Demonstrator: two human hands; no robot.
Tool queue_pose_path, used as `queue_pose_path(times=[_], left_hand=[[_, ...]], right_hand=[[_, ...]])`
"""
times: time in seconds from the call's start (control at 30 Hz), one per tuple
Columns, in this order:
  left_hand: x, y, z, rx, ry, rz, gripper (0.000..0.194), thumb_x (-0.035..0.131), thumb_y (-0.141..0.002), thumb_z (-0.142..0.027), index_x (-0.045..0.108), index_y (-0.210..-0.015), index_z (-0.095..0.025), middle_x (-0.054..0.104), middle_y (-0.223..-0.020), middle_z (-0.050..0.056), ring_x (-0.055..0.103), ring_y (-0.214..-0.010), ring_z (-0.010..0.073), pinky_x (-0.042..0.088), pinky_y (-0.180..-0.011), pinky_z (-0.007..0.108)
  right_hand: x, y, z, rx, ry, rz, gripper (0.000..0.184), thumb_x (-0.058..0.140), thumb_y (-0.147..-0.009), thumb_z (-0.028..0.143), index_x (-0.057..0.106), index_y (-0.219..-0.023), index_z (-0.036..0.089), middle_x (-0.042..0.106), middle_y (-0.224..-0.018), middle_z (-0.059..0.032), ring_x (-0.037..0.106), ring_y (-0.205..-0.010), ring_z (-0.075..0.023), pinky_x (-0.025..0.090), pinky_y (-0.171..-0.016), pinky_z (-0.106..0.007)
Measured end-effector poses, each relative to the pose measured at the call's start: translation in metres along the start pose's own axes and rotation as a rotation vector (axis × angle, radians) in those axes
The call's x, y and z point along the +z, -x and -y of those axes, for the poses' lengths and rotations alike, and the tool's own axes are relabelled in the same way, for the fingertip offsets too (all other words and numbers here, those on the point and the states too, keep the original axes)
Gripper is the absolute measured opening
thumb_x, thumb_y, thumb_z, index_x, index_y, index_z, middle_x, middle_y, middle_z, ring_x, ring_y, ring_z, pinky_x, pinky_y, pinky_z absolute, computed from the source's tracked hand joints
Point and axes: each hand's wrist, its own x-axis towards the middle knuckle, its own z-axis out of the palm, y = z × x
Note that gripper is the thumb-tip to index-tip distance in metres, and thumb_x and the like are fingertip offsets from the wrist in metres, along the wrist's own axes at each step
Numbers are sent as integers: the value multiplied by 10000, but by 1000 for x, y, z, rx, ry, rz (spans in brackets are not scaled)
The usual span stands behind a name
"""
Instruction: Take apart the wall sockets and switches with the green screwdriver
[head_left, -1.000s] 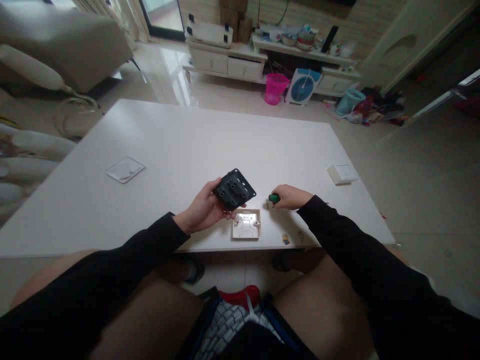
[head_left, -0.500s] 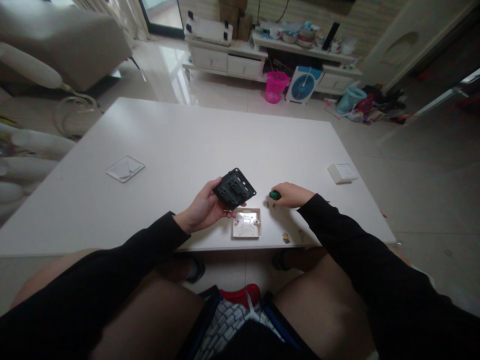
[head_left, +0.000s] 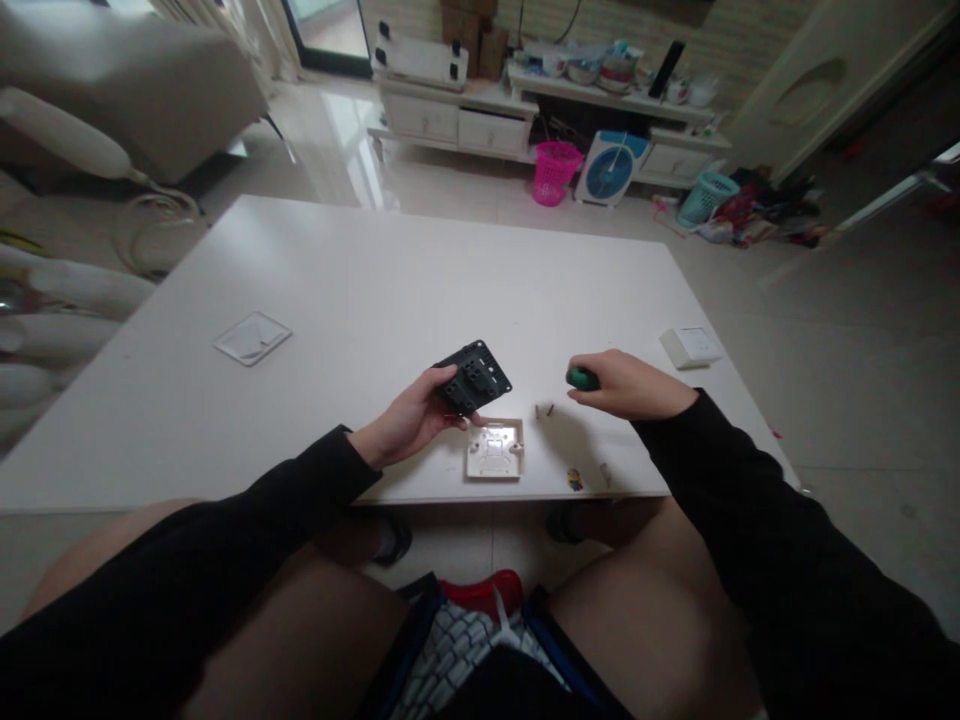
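My left hand (head_left: 417, 415) grips a black wall socket plate (head_left: 480, 379) by its left edge, tilted, with its moulded back facing up. Just below it, the open white mounting box (head_left: 496, 450) lies on the table near the front edge. My right hand (head_left: 628, 383) is closed around a green screwdriver handle (head_left: 583, 379), held above the table to the right; its shaft cannot be made out. Two small screws (head_left: 544, 411) lie between the mounting box and my right hand.
The white table (head_left: 360, 290) bears a flat white cover plate (head_left: 253, 338) at left and a white box-shaped piece (head_left: 689, 347) at right. A small yellow-and-blue sticker (head_left: 574, 480) is by the front edge. Beyond stand a pink basket (head_left: 555, 175) and a blue fan (head_left: 609, 170).
My right hand has moved right with the screwdriver, leaving the two screws in plain sight. My left thumb has shifted onto the back of the socket plate.
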Motion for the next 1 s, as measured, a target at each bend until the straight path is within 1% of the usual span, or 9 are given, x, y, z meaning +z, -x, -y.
queue_pose_path(times=[0.1, 0.2, 0.27, 0.37, 0.5, 0.6, 0.67, 0.8, 1.0], left_hand=[[2, 0, 0, -12, -33, -13, 451, 640, -966, -430, 606, -1301, -130, 764, -1125, 156, 754, -861, 236, 574, -698, 303], [2, 1, 2, -34, -92, 2, 459, 662, -954, -410, 637, -1276, -85, 762, -1155, 198, 749, -916, 252, 608, -746, 338], [2, 1, 3, -55, -160, 8, 445, 669, -952, -427, 668, -1210, -64, 774, -1086, 206, 751, -880, 253, 610, -707, 334], [1, 1, 7, -110, -263, -2, 467, 665, -952, -506, 681, -1123, -72, 778, -953, 184, 756, -779, 251, 594, -624, 324], [0, 0, 11, -131, -367, -52, 467, 673, -940, -555, 683, -1089, -112, 758, -904, 134, 723, -732, 208, 553, -603, 290], [0, 1, 11, -105, -514, -55, 411, 694, -927, -537, 703, -1014, -135, 700, -819, 66, 623, -660, 140, 476, -568, 238], [2, 2, 11, -95, -618, -40, 414, 690, -925, -552, 697, -949, -139, 652, -764, 36, 575, -639, 126, 448, -559, 229], [6, 4, 11, -79, -723, -22, 421, 693, -919, -562, 687, -945, -143, 650, -779, 34, 589, -672, 141, 469, -585, 244], [7, 6, 15, -47, -719, -31, 390, 751, -884, -500, 664, -1031, -151, 717, -910, 67, 673, -807, 189, 537, -671, 287]], right_hand=[[-16, 19, -5, 1, -23, -44, 134, 650, -891, 344, 669, -906, 212, 736, -847, -67, 640, -756, -213, 401, -700, -310], [-23, 39, -13, 0, -36, -123, 145, 637, -902, 363, 674, -916, 224, 745, -853, -62, 656, -761, -218, 423, -709, -319], [-21, 50, -19, 11, -42, -159, 148, 630, -909, 363, 684, -927, 226, 747, -839, -62, 664, -754, -223, 431, -704, -326], [-13, 60, -25, 13, -63, -140, 146, 635, -913, 361, 692, -936, 228, 746, -820, -58, 665, -731, -221, 435, -683, -325], [-7, 59, -24, -14, -95, -85, 128, 639, -917, 350, 676, -916, 228, 747, -840, -49, 664, -751, -211, 434, -694, -318], [-6, 54, -19, -9, -97, -53, 116, 645, -913, 338, 656, -896, 223, 733, -834, -49, 655, -762, -211, 423, -695, -315], [-5, 51, -16, -10, -100, -30, 110, 657, -907, 329, 652, -888, 221, 728, -833, -51, 647, -757, -209, 412, -687, -311], [-1, 49, -14, -15, -104, -8, 103, 675, -898, 315, 651, -880, 217, 721, -824, -54, 631, -743, -205, 396, -680, -307], [5, 43, -7, -19, -83, 15, 84, 660, -897, 284, 628, -860, 216, 708, -818, -58, 615, -740, -204, 382, -681, -305]])
